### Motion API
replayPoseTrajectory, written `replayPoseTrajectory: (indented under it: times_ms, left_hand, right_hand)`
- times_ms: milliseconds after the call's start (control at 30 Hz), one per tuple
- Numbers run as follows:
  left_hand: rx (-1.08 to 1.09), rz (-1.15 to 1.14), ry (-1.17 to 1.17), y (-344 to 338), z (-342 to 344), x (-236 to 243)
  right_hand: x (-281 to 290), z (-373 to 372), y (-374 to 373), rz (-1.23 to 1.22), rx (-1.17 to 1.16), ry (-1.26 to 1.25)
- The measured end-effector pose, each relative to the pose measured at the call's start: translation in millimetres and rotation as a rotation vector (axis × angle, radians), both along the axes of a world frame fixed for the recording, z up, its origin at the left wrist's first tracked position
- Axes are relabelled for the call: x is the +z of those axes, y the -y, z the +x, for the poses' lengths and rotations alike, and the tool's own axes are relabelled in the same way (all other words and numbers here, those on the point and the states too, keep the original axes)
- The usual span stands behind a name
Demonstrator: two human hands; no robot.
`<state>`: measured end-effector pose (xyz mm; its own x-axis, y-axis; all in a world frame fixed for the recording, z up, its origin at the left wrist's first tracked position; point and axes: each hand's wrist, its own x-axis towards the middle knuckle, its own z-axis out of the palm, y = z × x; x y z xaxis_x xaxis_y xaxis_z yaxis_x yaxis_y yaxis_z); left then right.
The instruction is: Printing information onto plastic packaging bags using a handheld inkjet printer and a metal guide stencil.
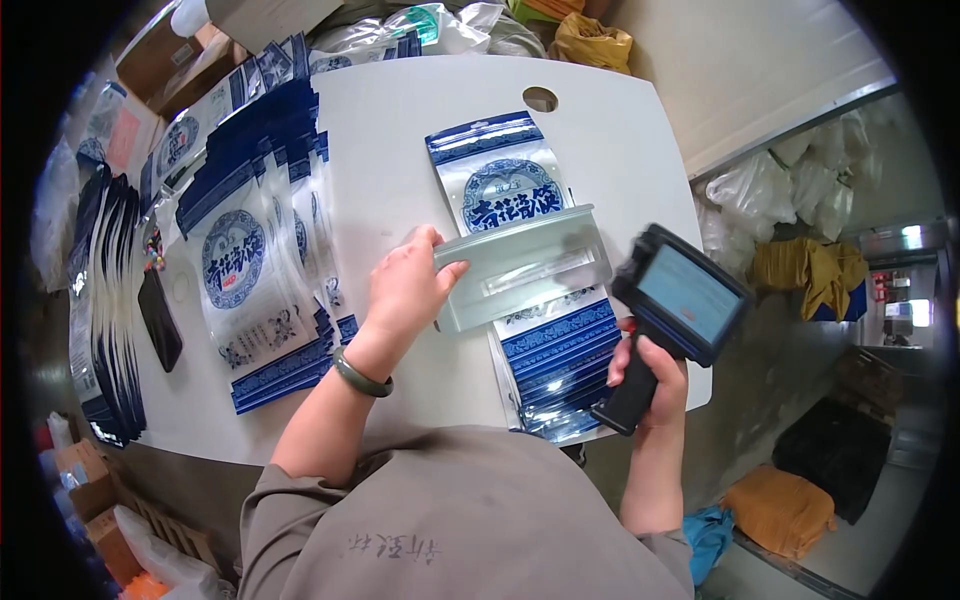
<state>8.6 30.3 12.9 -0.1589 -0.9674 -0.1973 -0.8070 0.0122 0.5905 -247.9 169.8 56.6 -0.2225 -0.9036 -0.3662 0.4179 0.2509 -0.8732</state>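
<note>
My right hand point(648, 385) grips the black pistol handle of a handheld printer point(690, 295) with a lit screen, held over the table's right side. My left hand point(405, 285) holds the left end of a translucent rectangular plastic tray point(520, 250), thumb on its face and fingers at its upper edge. The tray has a slot-shaped window and lies across the middle of a stack of blue and white pouches point(560, 365). The top pouch point(500, 165) shows above the tray. The printer's head is beside the tray's right end; whether they touch I cannot tell.
Fanned stacks of similar pouches point(245, 270) cover the left of the white table point(380, 130). A dark phone point(158, 320) lies among them. A round hole point(540, 99) pierces the far tabletop. Cardboard boxes point(165, 65) stand back left; an orange sack point(778, 510) is on the floor right.
</note>
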Motion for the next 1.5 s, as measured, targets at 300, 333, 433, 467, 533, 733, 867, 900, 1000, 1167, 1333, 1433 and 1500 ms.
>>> replayPoseTrajectory:
  times_ms: [300,333,433,467,533,733,867,900,1000,1167,1333,1433,1500]
  left_hand:
    - [-0.011,-0.042,-0.005,-1.2,3.0,-2.7]
    - [-0.016,-0.067,-0.012,-1.8,3.0,-3.8]
    - [-0.013,-0.039,-0.026,-2.3,3.3,-0.9]
    - [-0.003,-0.036,-0.039,-2.4,3.9,-2.5]
    - [-0.02,-0.037,-0.033,-2.4,5.0,-6.0]
    - [-0.042,-0.086,-0.057,-3.3,7.0,-10.6]
    - [-0.069,-0.104,-0.044,-2.1,5.4,-12.8]
    - [-0.066,-0.116,-0.039,-0.7,5.6,-12.3]
    - [-0.073,-0.133,-0.036,-2.4,4.5,-12.6]
    - [-0.061,-0.131,-0.056,-2.0,6.4,-9.5]
    - [0.016,-0.113,-0.12,-3.5,6.3,-10.7]
    - [0.044,-0.089,-0.175,-1.7,9.3,-5.7]
    - [0.029,-0.059,-0.269,1.4,12.3,-6.4]
  right_hand:
    - [25.6,47.5,45.5,0.333,0.346,-0.285]
    - [20.8,47.9,47.1,0.334,0.393,-0.304]
    - [22.4,54.6,50.1,0.361,0.46,-0.377]
    - [23.4,57.6,51.1,0.382,0.477,-0.415]
    - [27.1,64.4,53.3,0.392,0.485,-0.443]
    - [24.8,78.2,56.8,0.436,0.486,-0.45]
    - [25.6,78.2,63.6,0.484,0.512,-0.515]
    - [27.1,76.7,67.0,0.5,0.506,-0.524]
    - [29.1,61.3,78.0,0.561,0.511,-0.59]
    - [34.8,22.4,88.2,0.611,0.423,-0.643]
    - [24.3,-27.2,67.5,0.515,0.171,-0.452]
    - [14.2,-37.2,44.9,0.297,-0.035,-0.326]
    - [0.8,-41.4,31.0,0.198,-0.146,-0.251]
